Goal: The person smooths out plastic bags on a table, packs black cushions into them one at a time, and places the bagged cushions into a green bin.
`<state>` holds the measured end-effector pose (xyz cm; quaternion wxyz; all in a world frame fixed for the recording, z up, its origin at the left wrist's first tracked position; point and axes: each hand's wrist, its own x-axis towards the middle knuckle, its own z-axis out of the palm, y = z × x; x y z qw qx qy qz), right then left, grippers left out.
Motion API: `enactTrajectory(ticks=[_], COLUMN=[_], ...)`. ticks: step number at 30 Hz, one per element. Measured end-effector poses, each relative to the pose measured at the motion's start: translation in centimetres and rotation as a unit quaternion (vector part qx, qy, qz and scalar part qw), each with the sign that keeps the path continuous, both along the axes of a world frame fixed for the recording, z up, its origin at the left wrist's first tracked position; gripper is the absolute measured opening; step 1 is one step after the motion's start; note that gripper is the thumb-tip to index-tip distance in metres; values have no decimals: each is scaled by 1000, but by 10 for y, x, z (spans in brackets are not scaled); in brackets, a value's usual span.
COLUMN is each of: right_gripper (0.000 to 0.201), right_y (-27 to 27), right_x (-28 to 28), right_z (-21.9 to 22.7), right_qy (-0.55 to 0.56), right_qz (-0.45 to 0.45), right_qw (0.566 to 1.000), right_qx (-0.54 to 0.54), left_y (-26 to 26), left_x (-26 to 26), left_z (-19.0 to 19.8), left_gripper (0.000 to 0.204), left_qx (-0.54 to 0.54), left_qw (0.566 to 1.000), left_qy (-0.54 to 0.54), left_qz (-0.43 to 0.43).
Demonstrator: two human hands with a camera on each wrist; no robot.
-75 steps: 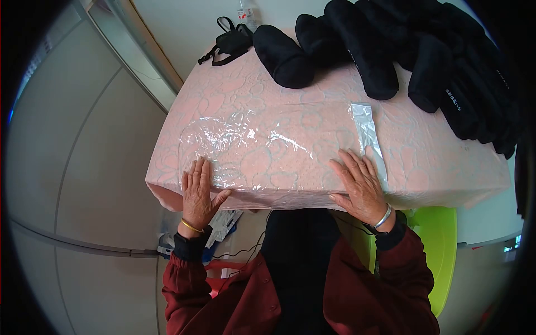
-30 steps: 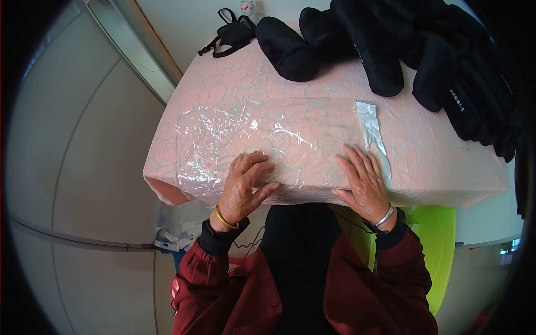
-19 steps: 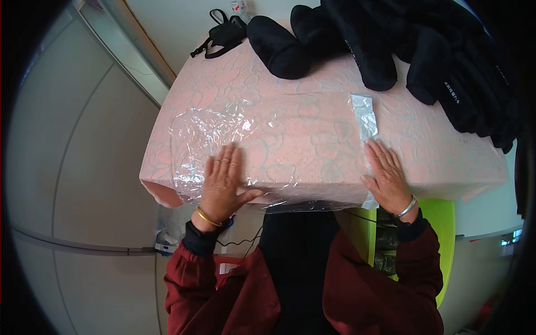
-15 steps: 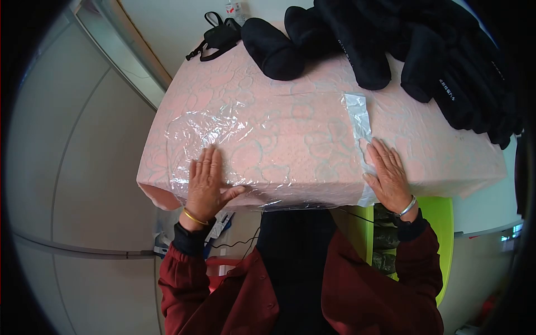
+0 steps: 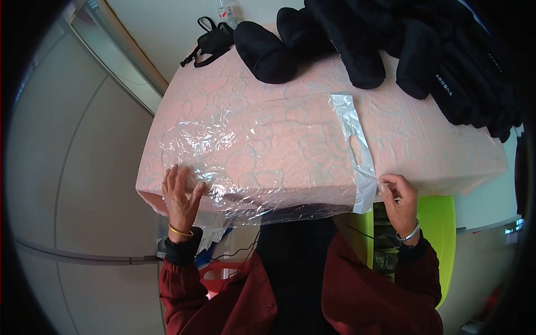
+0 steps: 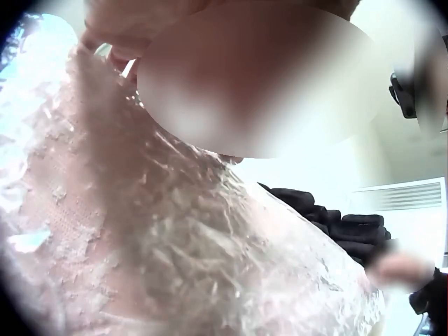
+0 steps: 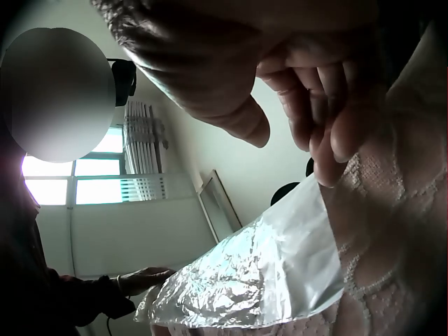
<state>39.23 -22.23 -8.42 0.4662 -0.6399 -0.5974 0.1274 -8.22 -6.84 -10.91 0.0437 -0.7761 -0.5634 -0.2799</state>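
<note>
A clear plastic bag (image 5: 290,145) lies flat along the front of the table, its crinkled film (image 6: 203,252) filling much of the left wrist view. My left hand (image 5: 181,204) rests on its left end, fingers extended and thumb apart. At the other end, a white band (image 5: 362,162) with an oval slot reaches over the table's front edge. Just right of that band is my right hand (image 5: 400,205), its fingers bent. The right wrist view shows its thumb and fingers (image 7: 301,112) apart and holding nothing, beside the white band (image 7: 301,259).
Black padded rolls (image 5: 265,53) are piled along the back and right of the pink patterned cloth (image 5: 435,151). A strapped black pouch (image 5: 215,40) and a bottle (image 5: 227,14) stand at the back left. Below the table's right front is a green bin (image 5: 438,240) holding dark packets.
The bag's near edge and white band hang further over the front. My left hand has moved left and slightly down; the right hand has lifted off the band, its fingers now bent.
</note>
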Motion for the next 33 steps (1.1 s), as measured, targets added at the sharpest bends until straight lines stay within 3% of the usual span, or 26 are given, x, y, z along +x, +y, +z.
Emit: enactTrajectory(ticks=[6, 9, 10, 13, 14, 16, 17, 20, 24, 25, 27, 29, 31, 33], right_gripper=[15, 18, 18, 20, 20, 21, 21, 20, 28, 33, 34, 36, 38, 41], right_y=[-9, -10, -10, -9, -9, -7, -6, 4, 17, 21, 33, 46, 55, 66], right_x=[-1, -4, -5, -7, -8, -8, -9, -27, -27, -26, -23, -21, -10, -2], right_z=[-9, -23, -26, -37, -36, -30, -28, -26, -18, -15, -5, 5, 6, 8], right_qy=[-54, 43, 42, 190, 191, 187, 184, 243, 262, 257, 237, 201, 198, 188], right_qz=[-2, -22, -20, 18, 19, 65, 88, 101, 100, 99, 93, 79, 70, 37], right_qw=[998, 998, 998, 979, 979, 972, 965, 957, 958, 961, 967, 976, 977, 973], right_qx=[-41, -46, -49, -66, -66, -131, -163, -120, -54, -33, -13, 29, -26, -132], left_y=[-6, -13, -18, -30, -31, -32, -35, -44, -50, -49, -36, -21, 1, 39], left_x=[8, 8, 6, -4, -10, -15, -15, -9, -9, -6, 0, 7, 11, -7], left_z=[5, 3, 3, -3, -12, -24, -30, -39, -25, -18, 6, 30, 43, 19], left_gripper=[57, 52, 52, 53, 53, 52, 52, 55, 57, 57, 59, 62, 64, 66], left_qx=[16, 27, 59, 125, 119, 104, 106, -5, -112, -112, -21, -26, -22, 15], left_qw=[999, 998, 997, 987, 975, 910, 909, 784, 802, 801, 863, 854, 890, 926], left_qy=[-32, -59, -55, -43, -157, -378, -378, -611, -586, -587, -503, -519, -454, -373], left_qz=[-21, -19, 17, 90, 107, 135, 136, 109, 33, 33, 36, 24, 32, 53])
